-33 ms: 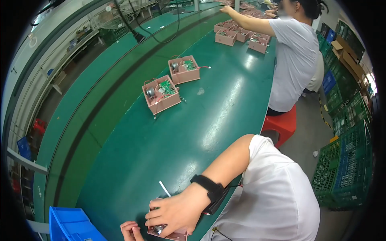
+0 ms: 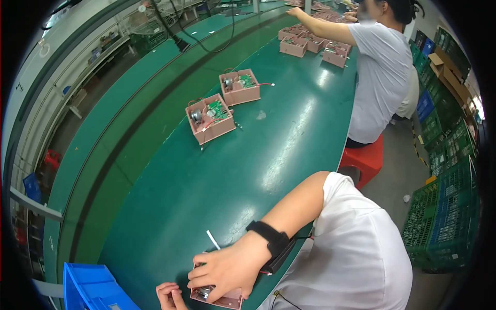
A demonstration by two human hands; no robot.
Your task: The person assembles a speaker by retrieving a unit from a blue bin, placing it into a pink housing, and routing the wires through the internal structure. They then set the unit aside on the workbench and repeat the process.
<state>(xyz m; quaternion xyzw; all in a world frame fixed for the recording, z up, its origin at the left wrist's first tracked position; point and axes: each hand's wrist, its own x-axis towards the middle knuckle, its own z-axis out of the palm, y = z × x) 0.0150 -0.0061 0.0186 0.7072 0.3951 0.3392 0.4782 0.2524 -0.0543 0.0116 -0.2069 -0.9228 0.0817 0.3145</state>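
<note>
My right hand [image 2: 227,269] lies over a pink plastic box [image 2: 230,303] at the near edge of the bench. Its fingers bend over and into the box, gripping it; the palm hides much of the inside. A round silvery part [image 2: 205,292] shows beneath the fingers. From the far side of the box a thin white stick-like piece [image 2: 213,240] points up. Just left of the box, my left hand [image 2: 170,296] is closed, thumb and fingers pressed together; whatever they hold, if anything, is too small to make out. A black strap [image 2: 267,238] circles my right wrist.
Two open pink boxes [image 2: 210,124] with green boards and wires stand farther along the green bench [image 2: 232,181]. A blue bin [image 2: 95,289] is at the near left. A co-worker [image 2: 382,82] sits beyond, near more pink boxes [image 2: 293,47]. Green crates [image 2: 439,217] line the right.
The whole view has shifted very slightly. Both hands keep nearly the same pose at the near pink box.
</note>
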